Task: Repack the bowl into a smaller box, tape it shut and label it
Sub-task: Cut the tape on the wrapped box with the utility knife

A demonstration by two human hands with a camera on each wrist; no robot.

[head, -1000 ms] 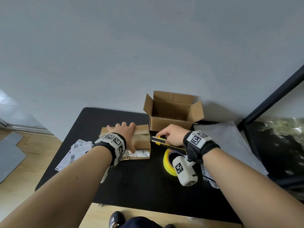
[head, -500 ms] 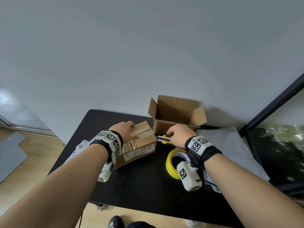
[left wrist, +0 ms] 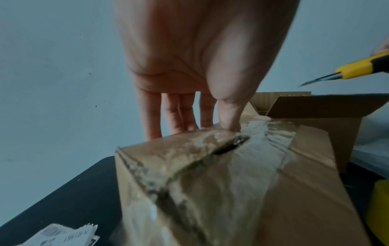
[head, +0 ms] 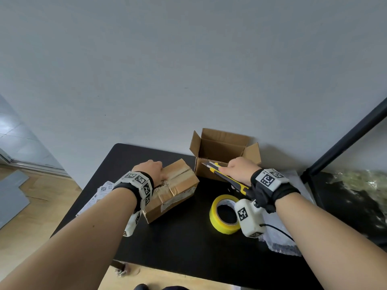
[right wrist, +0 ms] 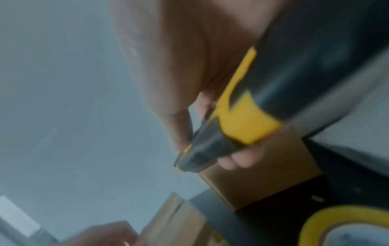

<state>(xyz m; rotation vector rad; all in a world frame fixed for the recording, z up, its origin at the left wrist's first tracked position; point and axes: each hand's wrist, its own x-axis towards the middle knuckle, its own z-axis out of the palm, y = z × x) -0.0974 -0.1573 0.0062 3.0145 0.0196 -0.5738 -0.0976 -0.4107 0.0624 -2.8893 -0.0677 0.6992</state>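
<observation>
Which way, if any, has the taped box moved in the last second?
Yes. The taped box has turned under the left hand: its right end swung back, towards the open box.

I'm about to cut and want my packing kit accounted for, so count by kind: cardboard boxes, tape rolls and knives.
Cardboard boxes: 2, the taped box with the left hand resting on it, and the open box behind.
Tape rolls: 1, the yellow roll.
Utility knives: 1, held in the right hand.
Total: 4.
</observation>
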